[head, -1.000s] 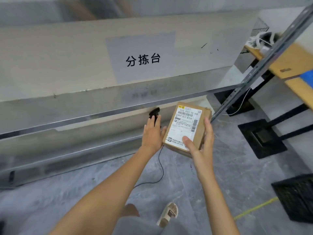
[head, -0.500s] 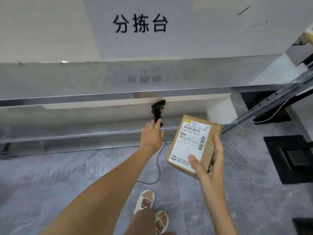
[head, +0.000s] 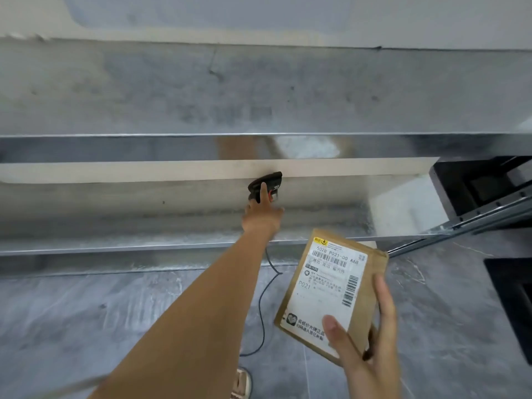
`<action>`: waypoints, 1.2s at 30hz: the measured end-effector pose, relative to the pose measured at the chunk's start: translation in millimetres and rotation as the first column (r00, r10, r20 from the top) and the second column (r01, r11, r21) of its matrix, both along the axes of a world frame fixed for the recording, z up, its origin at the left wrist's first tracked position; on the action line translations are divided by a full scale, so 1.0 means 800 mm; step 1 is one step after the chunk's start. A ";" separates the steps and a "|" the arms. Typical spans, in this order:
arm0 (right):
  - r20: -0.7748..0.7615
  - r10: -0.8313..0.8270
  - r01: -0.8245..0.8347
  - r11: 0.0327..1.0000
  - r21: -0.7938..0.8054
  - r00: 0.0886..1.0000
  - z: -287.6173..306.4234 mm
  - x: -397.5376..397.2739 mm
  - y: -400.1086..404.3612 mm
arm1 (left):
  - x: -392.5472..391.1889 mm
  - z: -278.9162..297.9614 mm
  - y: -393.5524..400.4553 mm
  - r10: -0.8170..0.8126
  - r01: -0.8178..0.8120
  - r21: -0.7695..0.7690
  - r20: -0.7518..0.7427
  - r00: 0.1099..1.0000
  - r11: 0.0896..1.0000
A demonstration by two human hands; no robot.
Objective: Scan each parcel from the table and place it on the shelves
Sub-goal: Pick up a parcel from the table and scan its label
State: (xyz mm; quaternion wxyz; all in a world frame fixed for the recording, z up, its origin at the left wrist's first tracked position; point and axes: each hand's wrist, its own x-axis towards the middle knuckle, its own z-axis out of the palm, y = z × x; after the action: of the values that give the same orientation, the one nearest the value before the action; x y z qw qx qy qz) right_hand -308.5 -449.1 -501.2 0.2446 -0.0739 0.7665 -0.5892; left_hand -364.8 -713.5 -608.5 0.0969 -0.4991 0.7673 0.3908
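A brown cardboard parcel (head: 331,286) with a white shipping label and barcodes faces me at the lower right. My right hand (head: 371,355) grips its near corner, thumb on the label and fingers along the right side. My left hand (head: 263,216) reaches out to the black barcode scanner (head: 272,180) standing on the lower shelf of the steel sorting table (head: 115,243). It is wrapped around the scanner's handle, which it hides, with the index finger lying up along the head. The image there is blurred.
The scanner's black cable (head: 260,312) hangs down and loops over the grey floor. A slanted metal shelf rail (head: 460,226) and black stand bases (head: 475,182) are at the right. My sandalled foot (head: 241,383) shows at the bottom.
My view has dropped and come closer to the table. My left hand went from just short of the scanner to closing on its handle. The parcel sank toward the lower right in my right hand.
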 end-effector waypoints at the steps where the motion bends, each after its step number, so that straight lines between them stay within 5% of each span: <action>1: -0.009 -0.006 0.006 1.000 0.006 1.000 -0.006 -0.004 -0.003 | -0.006 -0.006 -0.003 0.008 -0.008 0.011 -0.010 1.000 1.000; 17: 0.027 -0.026 0.026 1.000 -0.010 0.999 -0.038 -0.023 -0.028 | -0.033 -0.057 -0.018 0.227 -0.228 0.029 -0.274 0.935 0.973; 24: 0.020 -0.020 0.020 1.000 -0.011 1.000 0.044 -0.008 -0.025 | 0.008 0.034 0.021 0.231 -0.179 0.200 -0.274 0.933 0.963; 36: -0.043 0.146 -0.150 0.983 -0.105 0.988 0.196 0.031 0.036 | 0.129 0.233 0.110 0.334 -0.296 0.158 -0.354 0.873 0.942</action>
State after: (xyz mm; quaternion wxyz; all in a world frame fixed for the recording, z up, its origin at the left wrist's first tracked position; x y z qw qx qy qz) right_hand -283.3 -420.5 -344.8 0.2699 -0.1543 0.7301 -0.6086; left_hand -261.9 -625.9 -421.7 -0.0924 -0.5278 0.6595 0.5272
